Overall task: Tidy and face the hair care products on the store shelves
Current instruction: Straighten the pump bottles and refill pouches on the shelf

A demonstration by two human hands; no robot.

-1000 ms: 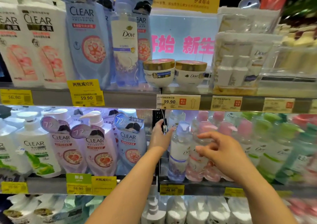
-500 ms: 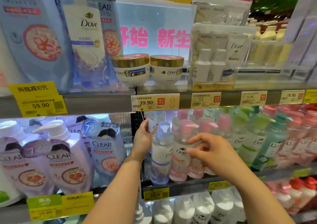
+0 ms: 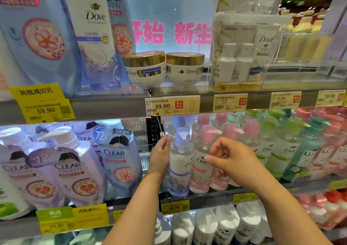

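The left hand [image 3: 159,156] is lying flat-fingered against the lavender Dove bottle [image 3: 180,162]; the right hand [image 3: 232,160], seemingly loose and empty, is hovering beside it. Steadying while turning the label forward suits.

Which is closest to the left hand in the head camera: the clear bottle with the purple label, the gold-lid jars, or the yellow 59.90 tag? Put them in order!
From the left hand:
1. Clear bottle with the purple label, touching the hand, just to its right.
2. Gold-lid jars, one shelf up, above the hand.
3. Yellow 59.90 tag, far off to the left on the upper shelf edge.
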